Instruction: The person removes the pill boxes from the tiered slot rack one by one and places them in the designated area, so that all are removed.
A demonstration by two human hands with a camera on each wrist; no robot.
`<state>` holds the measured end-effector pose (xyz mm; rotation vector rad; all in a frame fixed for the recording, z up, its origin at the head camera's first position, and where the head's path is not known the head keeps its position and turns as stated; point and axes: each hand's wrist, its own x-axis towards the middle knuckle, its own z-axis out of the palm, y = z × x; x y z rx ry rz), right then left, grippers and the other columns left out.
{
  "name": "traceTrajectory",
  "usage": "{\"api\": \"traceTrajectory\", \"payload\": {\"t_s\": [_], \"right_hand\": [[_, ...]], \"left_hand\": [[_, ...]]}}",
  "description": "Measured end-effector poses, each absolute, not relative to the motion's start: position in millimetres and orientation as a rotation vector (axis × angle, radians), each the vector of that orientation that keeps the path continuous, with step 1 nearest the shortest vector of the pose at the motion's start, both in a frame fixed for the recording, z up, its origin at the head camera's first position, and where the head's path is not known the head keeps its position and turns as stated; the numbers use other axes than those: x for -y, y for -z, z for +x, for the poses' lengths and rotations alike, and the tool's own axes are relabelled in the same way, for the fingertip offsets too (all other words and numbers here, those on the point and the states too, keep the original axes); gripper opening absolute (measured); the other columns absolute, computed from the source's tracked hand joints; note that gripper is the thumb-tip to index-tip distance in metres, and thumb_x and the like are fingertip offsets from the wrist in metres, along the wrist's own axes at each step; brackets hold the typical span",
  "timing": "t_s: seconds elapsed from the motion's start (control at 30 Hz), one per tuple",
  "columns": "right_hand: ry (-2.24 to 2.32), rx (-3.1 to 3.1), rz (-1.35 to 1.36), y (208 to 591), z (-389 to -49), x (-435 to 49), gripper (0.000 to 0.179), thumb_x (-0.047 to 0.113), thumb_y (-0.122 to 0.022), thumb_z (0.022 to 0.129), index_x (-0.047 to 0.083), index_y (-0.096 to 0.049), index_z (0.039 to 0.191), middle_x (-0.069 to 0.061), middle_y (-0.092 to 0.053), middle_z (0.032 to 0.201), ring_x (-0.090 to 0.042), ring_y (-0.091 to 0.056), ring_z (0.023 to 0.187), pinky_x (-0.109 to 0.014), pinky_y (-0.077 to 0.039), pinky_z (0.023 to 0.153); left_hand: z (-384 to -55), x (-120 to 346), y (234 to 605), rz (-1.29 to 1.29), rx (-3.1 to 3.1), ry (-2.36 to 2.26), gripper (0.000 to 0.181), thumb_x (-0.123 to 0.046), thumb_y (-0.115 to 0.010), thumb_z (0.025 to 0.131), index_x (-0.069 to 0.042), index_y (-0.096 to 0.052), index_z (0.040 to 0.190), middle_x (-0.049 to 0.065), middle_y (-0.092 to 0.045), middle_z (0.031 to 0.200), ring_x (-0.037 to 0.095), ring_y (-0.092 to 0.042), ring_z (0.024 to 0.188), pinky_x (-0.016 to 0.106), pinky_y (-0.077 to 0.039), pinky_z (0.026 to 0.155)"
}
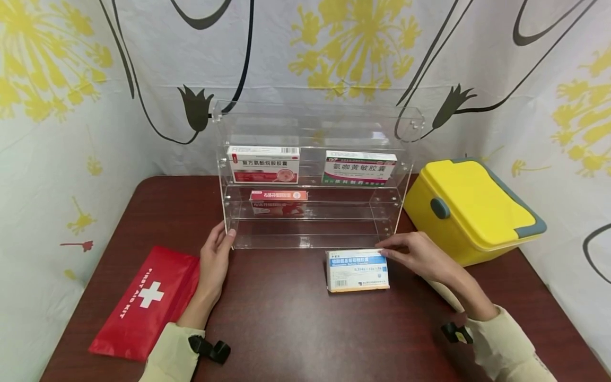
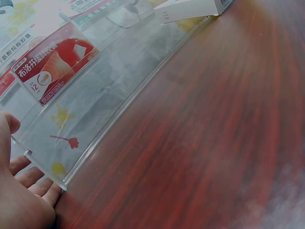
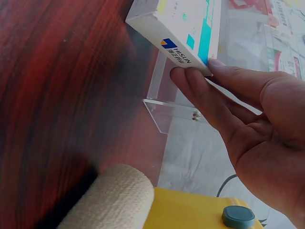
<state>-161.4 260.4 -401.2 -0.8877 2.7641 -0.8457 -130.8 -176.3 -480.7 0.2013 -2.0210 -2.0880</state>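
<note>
A clear acrylic display rack (image 1: 310,228) with several tiers stands on the table. My left hand (image 1: 215,265) grips its lower left side panel, the thumb on the inner side and the fingers outside, as the left wrist view (image 2: 24,191) shows. My right hand (image 1: 420,254) pinches the upper right corner of a white and blue medicine box (image 1: 358,270) between thumb and fingertips. That box is in front of the rack, tilted back, its printed face up. On the rack sit a red-and-white medicine box (image 1: 265,165), a green-and-white medicine box (image 1: 360,168) and, lower, a red medicine box (image 1: 279,196).
A red first aid kit pouch (image 1: 148,302) lies at the left. To the right stands a yellow lidded box (image 1: 472,207) with a grey handle. A beige woven-textured roll (image 3: 114,195) is partly hidden beneath my right forearm. Patterned cloth (image 1: 334,53) hangs behind the table.
</note>
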Motion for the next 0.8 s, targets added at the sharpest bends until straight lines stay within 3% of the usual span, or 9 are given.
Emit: {"api": "traceTrajectory", "payload": {"t_s": [0.3,0.8], "right_hand": [[0.817,-2.765,-0.832,408,-161,-260,0.019,0.011,-0.071,0.091,0.013,-0.076,0.109,0.003,-0.072,0.100,-0.008,-0.056,0.073,-0.023,-0.046,0.062],[0.803,-2.779,-0.826,419,-161,-258,0.018,0.008,-0.072,0.090,0.012,-0.076,0.107,0.003,-0.072,0.099,-0.007,-0.060,0.079,-0.025,-0.050,0.066]], "left_hand": [[-131,175,480,0.204,2.016,2.080,0.048,-0.030,-0.057,0.100,-0.012,-0.048,0.144,0.008,-0.053,0.140,0.020,-0.051,0.125,0.021,-0.042,0.097],[-131,176,481,0.197,2.025,2.070,0.047,-0.031,-0.056,0.101,-0.012,-0.049,0.143,0.007,-0.054,0.139,0.019,-0.051,0.125,0.025,-0.041,0.101]]}}
